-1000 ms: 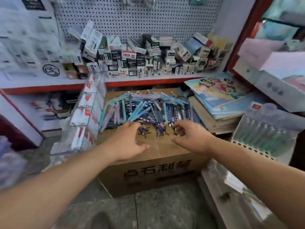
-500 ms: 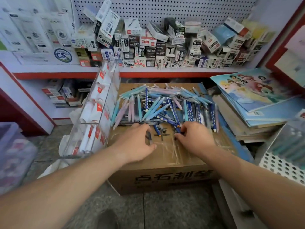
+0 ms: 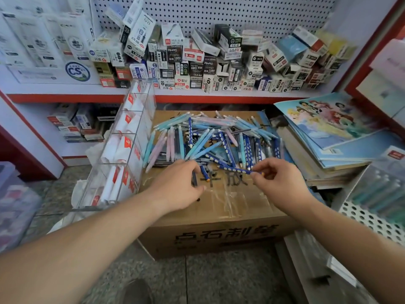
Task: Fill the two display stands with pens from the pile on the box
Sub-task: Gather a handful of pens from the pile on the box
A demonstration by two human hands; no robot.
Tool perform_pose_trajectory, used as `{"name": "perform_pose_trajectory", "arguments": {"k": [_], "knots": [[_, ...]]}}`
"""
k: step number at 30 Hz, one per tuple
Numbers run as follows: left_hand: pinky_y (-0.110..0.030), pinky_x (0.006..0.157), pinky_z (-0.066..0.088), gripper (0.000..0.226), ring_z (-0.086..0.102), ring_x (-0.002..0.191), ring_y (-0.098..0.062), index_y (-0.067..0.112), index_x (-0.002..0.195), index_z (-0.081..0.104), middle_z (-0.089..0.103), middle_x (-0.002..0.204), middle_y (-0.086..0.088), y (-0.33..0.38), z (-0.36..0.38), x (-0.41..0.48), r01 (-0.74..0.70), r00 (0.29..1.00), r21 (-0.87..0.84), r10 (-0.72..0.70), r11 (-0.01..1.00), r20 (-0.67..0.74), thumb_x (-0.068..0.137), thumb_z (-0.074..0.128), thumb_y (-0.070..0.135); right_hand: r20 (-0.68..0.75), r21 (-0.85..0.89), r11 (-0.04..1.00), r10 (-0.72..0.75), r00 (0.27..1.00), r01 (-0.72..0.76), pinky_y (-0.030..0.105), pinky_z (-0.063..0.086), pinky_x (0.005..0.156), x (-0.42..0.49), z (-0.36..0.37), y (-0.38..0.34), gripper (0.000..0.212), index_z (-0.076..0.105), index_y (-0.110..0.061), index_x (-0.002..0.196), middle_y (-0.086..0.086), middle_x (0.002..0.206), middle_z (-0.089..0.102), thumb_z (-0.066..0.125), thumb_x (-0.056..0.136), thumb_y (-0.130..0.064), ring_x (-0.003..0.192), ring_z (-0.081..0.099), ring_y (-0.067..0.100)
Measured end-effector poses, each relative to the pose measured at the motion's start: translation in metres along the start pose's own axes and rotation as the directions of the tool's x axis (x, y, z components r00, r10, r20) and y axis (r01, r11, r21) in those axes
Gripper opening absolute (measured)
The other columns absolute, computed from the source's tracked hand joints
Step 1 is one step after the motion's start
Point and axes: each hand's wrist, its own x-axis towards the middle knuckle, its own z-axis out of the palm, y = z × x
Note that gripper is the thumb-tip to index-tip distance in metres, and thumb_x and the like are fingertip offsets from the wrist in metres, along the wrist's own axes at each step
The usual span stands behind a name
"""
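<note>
The right hand (image 3: 278, 178) pinches one end of a dark-blue pen with white dots (image 3: 237, 170) between thumb and fingertips. The pen's long axis runs left to right, and its free end points left into the near edge of the loose pile of blue, pink and turquoise pens (image 3: 208, 137) on the brown cardboard box (image 3: 219, 233).

The left hand (image 3: 177, 189) is just beside it, fingers curled over a short dark pen (image 3: 194, 181) at the pile's near edge. I cannot tell whether it really has hold of it.

The white perforated display stand (image 3: 361, 218), with greenish pens in it, is to the right and nearer, on the right hand's own side. The clear acrylic tiered stand (image 3: 105, 195), with white-and-red packets in its pockets, stands left of the box, nearer the left hand.

I would guess the spotted pen goes right. The corner of the stack of picture books (image 3: 328, 137) juts out between the pile and that stand, so the pen would have to swing clear of it. Small stationery cartons (image 3: 197, 62) crowd the far shelf.
</note>
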Motion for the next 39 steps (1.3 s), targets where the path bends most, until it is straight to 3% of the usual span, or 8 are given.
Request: {"name": "perform_pose_trajectory", "arguments": {"k": [3, 7, 12, 16, 21, 26, 32, 39], "knots": [[-0.028, 0.091, 0.051, 0.032, 0.056, 0.098, -0.004, 0.027, 0.124, 0.062, 0.056, 0.111, 0.011, 0.007, 0.001, 0.000, -0.067, 0.997, -0.104, 0.062, 0.992, -0.045, 0.095, 0.069, 0.038, -0.057, 0.283, 0.959, 0.024, 0.998, -0.007, 0.020, 0.052, 0.053, -0.006, -0.012, -0.008, 0.009, 0.073, -0.018, 0.088, -0.005, 0.063, 0.064, 0.072, 0.094, -0.024, 0.054, 0.058, 0.009], [-0.028, 0.104, 0.049, 0.036, 0.061, 0.111, 0.000, 0.029, 0.130, 0.067, 0.066, 0.122, 0.016, 0.022, 0.002, 0.001, -0.123, 0.992, -0.307, 0.120, 0.944, -0.031, 0.095, 0.071, 0.033, 0.001, 0.359, 0.933, -0.025, 1.000, 0.023, 0.022, 0.052, 0.054, -0.010, -0.012, -0.023, 0.021, 0.072, -0.011, 0.087, 0.002, 0.063, 0.062, 0.067, 0.097, -0.030, 0.054, 0.055, 0.011], [-0.051, 0.101, 0.055, 0.021, 0.076, 0.101, -0.021, 0.004, 0.116, 0.071, 0.079, 0.103, -0.008, 0.022, 0.009, -0.004, 0.042, 0.960, -0.600, 0.134, 0.799, 0.246, 0.096, 0.069, 0.011, 0.104, 0.348, 0.937, -0.079, 0.991, 0.038, 0.023, 0.052, 0.055, -0.005, 0.007, -0.038, 0.022, 0.073, -0.013, 0.082, 0.002, 0.061, 0.067, 0.070, 0.096, -0.031, 0.054, 0.058, 0.008], [-0.053, 0.095, 0.058, 0.009, 0.078, 0.089, -0.018, 0.007, 0.106, 0.069, 0.080, 0.093, -0.007, 0.014, 0.004, -0.005, 0.133, 0.978, -0.640, 0.003, 0.757, 0.207, 0.099, 0.064, 0.010, 0.181, 0.472, 0.877, 0.010, 0.983, -0.096, 0.024, 0.053, 0.056, 0.016, 0.021, -0.036, 0.024, 0.073, -0.014, 0.095, 0.002, 0.077, 0.074, 0.066, 0.098, -0.037, 0.062, 0.064, 0.011], [-0.054, 0.090, 0.060, 0.004, 0.078, 0.085, -0.022, 0.013, 0.102, 0.069, 0.079, 0.090, -0.007, -0.001, 0.002, -0.003, 0.210, 0.974, -0.743, -0.198, 0.635, 0.106, 0.099, 0.065, 0.012, 0.125, -0.173, 0.981, -0.066, 0.990, 0.087, 0.020, 0.046, 0.059, 0.048, 0.042, -0.007, 0.011, 0.071, -0.024, 0.102, -0.007, 0.086, 0.066, 0.068, 0.097, -0.034, 0.076, 0.063, 0.010], [-0.050, 0.089, 0.061, 0.004, 0.078, 0.083, -0.021, 0.014, 0.101, 0.069, 0.079, 0.086, -0.004, -0.003, 0.005, -0.001, 0.235, 0.966, -0.758, -0.230, 0.608, 0.116, 0.098, 0.067, 0.013, 0.197, -0.417, 0.897, -0.064, 0.978, 0.143, 0.033, 0.056, 0.074, 0.054, 0.058, -0.008, 0.021, 0.067, -0.027, 0.108, -0.001, 0.110, 0.055, 0.067, 0.095, -0.044, 0.086, 0.062, 0.017], [-0.050, 0.090, 0.061, 0.005, 0.078, 0.083, -0.019, 0.015, 0.102, 0.070, 0.080, 0.088, -0.004, 0.002, 0.005, 0.002, 0.226, 0.970, -0.736, -0.214, 0.638, 0.113, 0.098, 0.067, 0.014, 0.202, -0.420, 0.902, -0.010, 0.979, 0.096, 0.028, 0.045, 0.066, 0.051, 0.055, -0.010, 0.019, 0.058, -0.026, 0.084, -0.001, 0.104, 0.055, 0.065, 0.097, -0.038, 0.078, 0.058, 0.014], [-0.052, 0.090, 0.060, 0.008, 0.078, 0.084, -0.016, 0.013, 0.106, 0.069, 0.079, 0.091, -0.004, 0.006, 0.006, 0.004, 0.188, 0.981, -0.726, -0.168, 0.661, 0.101, 0.098, 0.066, 0.012, 0.027, -0.040, 0.993, -0.114, 0.993, 0.115, 0.024, 0.049, 0.062, 0.032, 0.009, -0.009, 0.011, 0.063, -0.025, 0.088, -0.006, 0.078, 0.067, 0.066, 0.098, -0.029, 0.070, 0.063, 0.009]]}}
